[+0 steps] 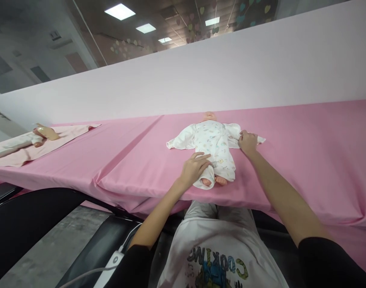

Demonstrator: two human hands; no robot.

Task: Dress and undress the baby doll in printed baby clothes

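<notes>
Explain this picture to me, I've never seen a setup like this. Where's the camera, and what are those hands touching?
There's no machine here. This single picture comes from a camera on a person's head, looking forward and down. A baby doll in a white, patterned fabric outfit lies on a pink cloth. The person's bare left hand rests open over the outfit's lower part; the bare right hand grips its white fabric sleeve. Far left lies a pale pink fabric mat.
</notes>
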